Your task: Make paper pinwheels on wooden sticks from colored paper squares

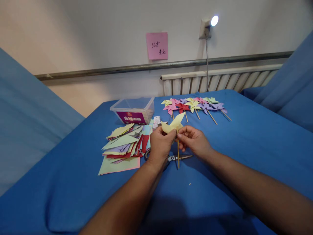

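The left hand (160,143) is closed on folded yellow paper (174,121), thumb lying toward the stick (178,158). The right hand (194,141) pinches the stick near its upper end, thumb against fingertips; whether anything small lies within that pinch cannot be told. Paper and stick meet between the hands, above the cloth (234,182). The two-sided hold probably steadies the joint, one hand for each part, while the stick's lower end hangs free. The left fingers sit low on the paper, which likely spares its raised points from crushing.

Scissors (181,157) lie just beneath, partly hidden by the left hand and wrist, within easy reach. To the left, coloured sheets (124,147) form a loose, overlapping pile, presumably kept near for picking up. Small boxes (156,121) stand just beyond the left hand. At the far edge, pinwheels (193,107) lie grouped in rows, sticks toward the person, apparently set aside from the working spot.

Materials: the yellow paper is matt and thin, bent into pointed wings; the stick is straight, slender and wood-like; the scissors' blades are metal; the tub (133,109) is translucent plastic with a purple label; the cloth is smooth and blue.
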A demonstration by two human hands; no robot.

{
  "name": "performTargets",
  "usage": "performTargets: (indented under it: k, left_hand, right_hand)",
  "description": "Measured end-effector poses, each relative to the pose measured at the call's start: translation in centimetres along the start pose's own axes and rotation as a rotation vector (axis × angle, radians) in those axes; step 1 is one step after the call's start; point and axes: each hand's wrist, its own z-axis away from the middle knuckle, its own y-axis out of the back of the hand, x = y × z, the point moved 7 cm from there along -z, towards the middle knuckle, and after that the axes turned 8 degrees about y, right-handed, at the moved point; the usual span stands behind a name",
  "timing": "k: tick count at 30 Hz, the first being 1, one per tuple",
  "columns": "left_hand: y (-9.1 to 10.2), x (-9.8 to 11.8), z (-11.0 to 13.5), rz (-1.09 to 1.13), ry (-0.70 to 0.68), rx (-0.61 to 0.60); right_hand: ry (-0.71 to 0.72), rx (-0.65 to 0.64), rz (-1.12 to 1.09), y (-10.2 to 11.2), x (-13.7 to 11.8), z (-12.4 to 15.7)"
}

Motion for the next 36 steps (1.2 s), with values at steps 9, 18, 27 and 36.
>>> performTargets:
  k: [9, 18, 27, 36]
  left_hand:
    - [0.2, -0.1, -0.1, -0.084, -0.052, 0.01]
    - [0.2, -0.1, -0.3, -0.112, -0.059, 0.021]
    - [0.4, 0.3, -0.2, -0.241, -0.098, 0.04]
    - [0.4, 1.0, 0.1, -0.291, -0.158, 0.051]
  right_hand:
    - [0.019, -0.002, 0.017, 0.0, 0.0, 0.0]
    - [0.016, 0.001, 0.024, 0.0, 0.3, 0.0]
    - [0.015, 0.003, 0.044, -0.1, 0.0, 0.0]
    - [-0.002, 0.025, 0.047, 0.0, -0.3, 0.1]
